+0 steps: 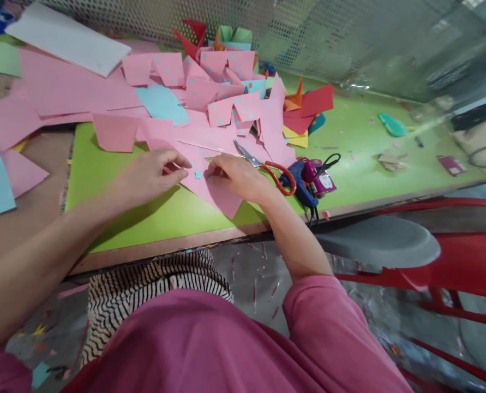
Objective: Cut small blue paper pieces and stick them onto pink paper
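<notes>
My left hand (150,176) and my right hand (238,177) both rest on a pink paper sheet (220,197) that lies on the green table mat (103,174). The fingertips of both hands pinch and press the paper on either side of a small blue cut-out piece (198,174). Orange-handled scissors (267,166) lie just beyond my right hand, blades pointing left. Folded pink pieces with blue dots (210,90) are piled behind the sheet.
A blue glue gun (302,183) and a magenta punch (318,177) sit right of the scissors. Pink, blue and white sheets (63,93) cover the left. Red, orange and yellow papers (308,106) lie at the back. A grey and red stool (382,243) stands at the right.
</notes>
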A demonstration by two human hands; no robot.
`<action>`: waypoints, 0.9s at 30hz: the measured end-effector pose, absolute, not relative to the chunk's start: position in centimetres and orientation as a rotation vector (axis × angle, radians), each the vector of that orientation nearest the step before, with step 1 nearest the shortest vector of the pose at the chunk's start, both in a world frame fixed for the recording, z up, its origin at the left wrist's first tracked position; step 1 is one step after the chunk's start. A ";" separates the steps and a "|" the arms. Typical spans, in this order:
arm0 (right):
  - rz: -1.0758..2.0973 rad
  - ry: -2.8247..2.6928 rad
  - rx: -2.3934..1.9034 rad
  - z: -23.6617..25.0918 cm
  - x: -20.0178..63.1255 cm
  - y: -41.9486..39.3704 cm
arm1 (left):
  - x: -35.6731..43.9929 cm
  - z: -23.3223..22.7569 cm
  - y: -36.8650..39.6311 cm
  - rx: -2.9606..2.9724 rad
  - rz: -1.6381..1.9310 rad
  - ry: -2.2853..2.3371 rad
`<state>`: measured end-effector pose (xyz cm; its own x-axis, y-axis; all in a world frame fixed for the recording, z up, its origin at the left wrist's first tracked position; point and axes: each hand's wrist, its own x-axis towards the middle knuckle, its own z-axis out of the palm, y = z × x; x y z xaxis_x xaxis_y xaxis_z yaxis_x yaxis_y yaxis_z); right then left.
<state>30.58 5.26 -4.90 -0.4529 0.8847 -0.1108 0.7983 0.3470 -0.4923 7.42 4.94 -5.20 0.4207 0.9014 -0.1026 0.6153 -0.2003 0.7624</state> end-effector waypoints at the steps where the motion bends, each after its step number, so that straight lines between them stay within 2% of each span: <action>1: 0.726 -2.432 -1.551 -4.9 30.5 5.3 | 7.4 -5.3 4.9 1.919 0.488 1.279; 7: 0.615 -2.430 -1.644 -4.7 30.0 5.2 | 7.3 -5.6 4.7 1.942 0.478 1.251; 18: 0.593 -2.606 -1.694 -4.1 29.6 6.0 | 6.9 -6.2 5.1 1.990 0.503 1.245; 27: 0.532 -2.596 -1.416 -4.6 29.6 4.7 | 6.7 -6.8 5.6 2.195 0.502 1.176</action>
